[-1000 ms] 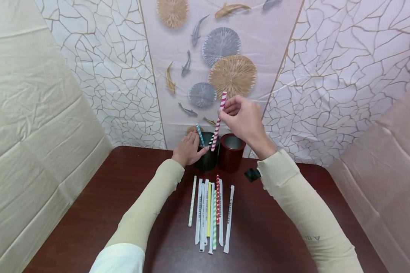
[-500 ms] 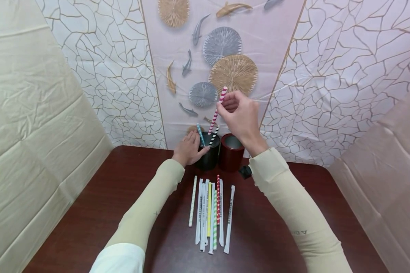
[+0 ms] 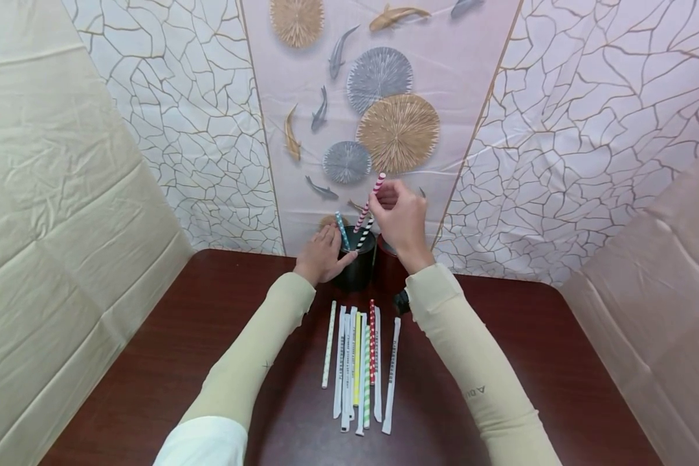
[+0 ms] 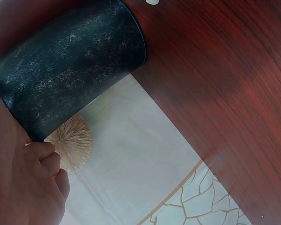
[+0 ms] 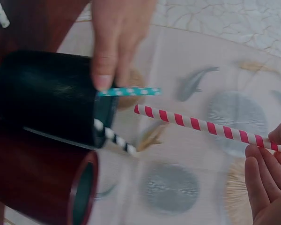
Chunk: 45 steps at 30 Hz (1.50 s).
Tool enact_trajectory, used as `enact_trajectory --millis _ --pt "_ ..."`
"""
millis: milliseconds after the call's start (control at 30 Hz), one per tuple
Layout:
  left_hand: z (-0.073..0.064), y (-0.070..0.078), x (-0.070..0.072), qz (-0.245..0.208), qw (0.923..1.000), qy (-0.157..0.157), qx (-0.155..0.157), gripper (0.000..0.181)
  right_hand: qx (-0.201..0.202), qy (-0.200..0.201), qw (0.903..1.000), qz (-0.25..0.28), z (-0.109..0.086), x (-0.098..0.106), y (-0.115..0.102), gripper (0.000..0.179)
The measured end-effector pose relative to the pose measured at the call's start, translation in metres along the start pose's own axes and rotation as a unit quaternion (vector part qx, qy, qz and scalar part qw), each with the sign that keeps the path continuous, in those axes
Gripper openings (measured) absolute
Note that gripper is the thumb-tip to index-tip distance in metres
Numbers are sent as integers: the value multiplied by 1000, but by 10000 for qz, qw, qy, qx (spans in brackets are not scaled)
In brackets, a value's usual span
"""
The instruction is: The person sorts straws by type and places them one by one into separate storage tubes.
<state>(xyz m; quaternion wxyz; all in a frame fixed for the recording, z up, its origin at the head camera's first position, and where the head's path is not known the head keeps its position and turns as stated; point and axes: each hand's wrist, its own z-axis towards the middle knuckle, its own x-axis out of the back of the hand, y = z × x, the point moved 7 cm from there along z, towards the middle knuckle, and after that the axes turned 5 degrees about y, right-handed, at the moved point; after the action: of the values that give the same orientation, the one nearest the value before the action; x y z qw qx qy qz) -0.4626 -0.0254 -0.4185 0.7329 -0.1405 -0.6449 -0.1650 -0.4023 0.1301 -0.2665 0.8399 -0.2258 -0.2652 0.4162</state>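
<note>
Your right hand [image 3: 402,219] pinches a pink-and-white striped tubular straw [image 5: 195,124] near its upper end, holding it tilted, its lower end just above the mouth of the black cylindrical holder [image 3: 354,277]. Your left hand [image 3: 321,252] rests at that holder's rim, fingers extended, the two hands apart. Inside lean a blue white-dotted straw [image 3: 342,230] and a black-and-white striped straw [image 5: 115,136]. A dark red cylindrical holder [image 5: 42,173] stands just beside it on the reddish-brown wooden table [image 3: 175,330].
</note>
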Motion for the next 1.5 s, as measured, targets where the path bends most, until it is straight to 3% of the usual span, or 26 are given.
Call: enact_trajectory --millis 200,433,567,867,1167,1500 --pt "0 1 -2 22 10000 -4 0 89 -78 -54 9996 -265 -14 -14 22 17" --pt "-1 0 -2 29 10000 -66 30 88 -319 -448 9978 -371 -20 -29 35 27" --pt "-1 -1 -2 -3 10000 -68 26 89 -326 -550 9970 -443 -19 -25 31 32" --pt "-1 -1 0 -151 9998 78 42 88 67 -887 9927 -810 -8 -3 9 29" --pt "-3 0 2 -274 9996 53 14 87 -79 -1577 9770 -1437 -3 17 -7 33" --pt "-2 0 0 -224 9997 -64 26 87 -371 -2346 9523 -1918 -14 26 -10 34"
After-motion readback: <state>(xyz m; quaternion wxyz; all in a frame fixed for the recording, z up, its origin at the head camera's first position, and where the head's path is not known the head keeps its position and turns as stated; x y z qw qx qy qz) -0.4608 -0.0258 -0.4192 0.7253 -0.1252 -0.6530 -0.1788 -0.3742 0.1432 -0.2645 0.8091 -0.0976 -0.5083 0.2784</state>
